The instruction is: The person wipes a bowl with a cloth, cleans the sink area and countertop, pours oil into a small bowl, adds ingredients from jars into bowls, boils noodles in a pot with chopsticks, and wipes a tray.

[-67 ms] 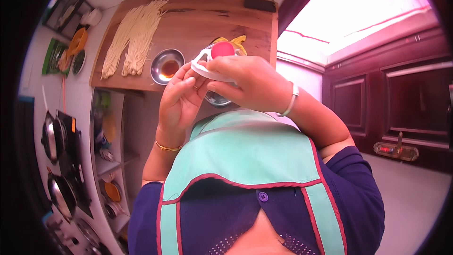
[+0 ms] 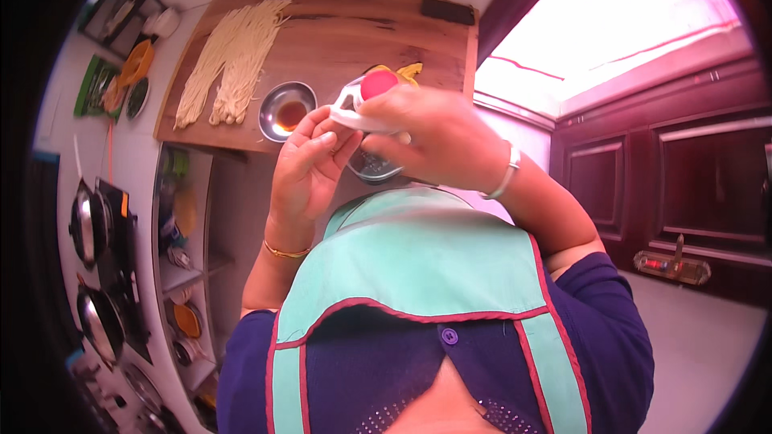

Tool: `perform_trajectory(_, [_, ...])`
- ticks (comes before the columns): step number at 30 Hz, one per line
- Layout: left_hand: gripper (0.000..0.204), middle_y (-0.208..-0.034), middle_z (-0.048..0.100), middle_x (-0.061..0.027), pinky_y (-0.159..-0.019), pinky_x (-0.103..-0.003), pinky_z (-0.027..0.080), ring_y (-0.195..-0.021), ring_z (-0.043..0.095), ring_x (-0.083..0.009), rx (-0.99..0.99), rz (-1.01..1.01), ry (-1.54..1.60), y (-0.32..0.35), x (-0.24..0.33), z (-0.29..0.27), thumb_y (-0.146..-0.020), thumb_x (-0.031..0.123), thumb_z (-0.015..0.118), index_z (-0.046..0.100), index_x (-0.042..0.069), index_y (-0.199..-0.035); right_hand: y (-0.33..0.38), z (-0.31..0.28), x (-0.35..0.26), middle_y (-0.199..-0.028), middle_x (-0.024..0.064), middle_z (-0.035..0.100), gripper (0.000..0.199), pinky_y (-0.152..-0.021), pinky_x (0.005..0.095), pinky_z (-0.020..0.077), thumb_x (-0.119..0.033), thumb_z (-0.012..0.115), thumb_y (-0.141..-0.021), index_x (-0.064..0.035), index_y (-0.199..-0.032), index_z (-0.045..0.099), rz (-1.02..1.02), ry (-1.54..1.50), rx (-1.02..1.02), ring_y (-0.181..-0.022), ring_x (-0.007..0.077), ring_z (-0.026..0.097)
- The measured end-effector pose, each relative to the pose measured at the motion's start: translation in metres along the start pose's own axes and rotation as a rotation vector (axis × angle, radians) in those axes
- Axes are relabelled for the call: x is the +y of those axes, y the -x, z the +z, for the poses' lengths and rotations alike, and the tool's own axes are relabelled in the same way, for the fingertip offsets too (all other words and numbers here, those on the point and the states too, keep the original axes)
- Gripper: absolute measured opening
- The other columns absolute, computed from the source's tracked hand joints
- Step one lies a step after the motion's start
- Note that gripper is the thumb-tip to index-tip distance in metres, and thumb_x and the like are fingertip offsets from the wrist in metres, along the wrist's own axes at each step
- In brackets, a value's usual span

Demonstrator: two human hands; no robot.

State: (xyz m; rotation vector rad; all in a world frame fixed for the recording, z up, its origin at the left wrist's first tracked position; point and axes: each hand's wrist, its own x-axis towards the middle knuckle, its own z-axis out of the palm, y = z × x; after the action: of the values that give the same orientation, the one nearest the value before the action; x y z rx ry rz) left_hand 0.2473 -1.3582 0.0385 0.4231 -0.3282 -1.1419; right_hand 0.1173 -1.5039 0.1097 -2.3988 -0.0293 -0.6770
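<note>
A white plastic tool with a curved handle (image 2: 354,118) and a round red top (image 2: 377,83) is between my hands, over the near edge of the wooden board. My left hand (image 2: 301,165) is palm up, its fingertips bent against the left end of the white handle. From the right, my right hand (image 2: 442,141) curls over the tool and covers much of it; motion blurs its fingers. Beneath them is a clear bowl (image 2: 374,167), partly hidden. A metal bowl (image 2: 269,116) with brown liquid (image 2: 291,114) stands just left of the tool.
Long raw noodles (image 2: 233,52) lie on the left of the wooden board (image 2: 330,24). A black phone-like slab (image 2: 448,10) is at its far right corner. Something yellow (image 2: 410,72) lies behind the tool. Pans (image 2: 100,325) and shelves (image 2: 181,277) are at left; a dark door (image 2: 683,161) is at right.
My right hand has shifted slightly right and is now blurred. The white tool has tilted a little, and my left hand stays at its end.
</note>
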Motion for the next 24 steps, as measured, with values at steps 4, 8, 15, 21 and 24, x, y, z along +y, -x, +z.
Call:
perform_trajectory(4, [0.04, -0.112, 0.057, -0.0128, -0.095, -0.034, 0.042, -0.109, 0.052, -0.019, 0.266, 0.243, -0.669, -0.008, -0.016, 0.002, -0.084, 0.005, 0.059, 0.044, -0.002, -0.12, -0.013, -0.027, 0.015, -0.081, 0.0092, 0.062, 0.015, -0.061, 0.0315, 0.05, -0.014, 0.065, -0.081, -0.0033, -0.091, 0.063, 0.186, 0.172, 0.079, -0.067, 0.0217, 0.062])
perform_trajectory(8, [0.044, -0.106, 0.06, -0.009, -0.092, -0.035, 0.043, -0.105, 0.054, -0.0218, 0.045, 0.547, -1.35, -0.04, -0.023, 0.005, -0.073, 0.016, 0.073, 0.054, 0.003, -0.11, -0.03, -0.009, 0.015, -0.072, 0.0112, 0.064, 0.041, -0.054, 0.0344, 0.0482, -0.045, 0.063, -0.078, -0.0047, -0.083, 0.059, 0.199, 0.585, -0.217, -0.065, 0.0239, 0.064])
perform_trajectory(15, [0.045, -0.109, 0.058, -0.009, -0.085, -0.034, 0.045, -0.101, 0.055, -0.0245, 0.002, 0.446, -1.349, -0.047, -0.023, 0.003, -0.066, 0.024, 0.078, 0.06, 0.006, -0.103, -0.036, -0.004, 0.032, -0.07, 0.0097, 0.061, 0.033, -0.056, 0.0361, 0.0484, -0.037, 0.065, -0.074, -0.0064, -0.087, 0.06, 0.054, 0.567, -0.257, -0.065, 0.0258, 0.062])
perform_trajectory(21, [0.046, -0.109, 0.058, -0.0111, -0.086, -0.036, 0.045, -0.104, 0.056, -0.0264, 0.059, 0.364, -1.182, -0.043, -0.026, -0.002, -0.067, 0.023, 0.077, 0.059, 0.004, -0.105, -0.046, -0.023, 0.028, -0.096, 0.011, 0.059, 0.034, -0.071, 0.0307, 0.0494, -0.005, 0.065, -0.072, -0.0123, -0.105, 0.061, -0.202, 0.35, -0.388, -0.083, 0.0253, 0.059])
perform_trajectory(24, [0.05, -0.111, 0.058, -0.012, -0.088, -0.037, 0.045, -0.112, 0.053, -0.0297, 0.051, 0.461, -1.32, -0.048, -0.026, -0.006, -0.066, 0.025, 0.078, 0.058, 0.005, -0.107, -0.04, -0.03, 0.026, -0.094, 0.0105, 0.058, 0.03, -0.071, 0.0308, 0.0484, -0.007, 0.067, -0.07, -0.0057, -0.099, 0.061, -0.007, -0.209, -0.058, -0.08, 0.0264, 0.059])
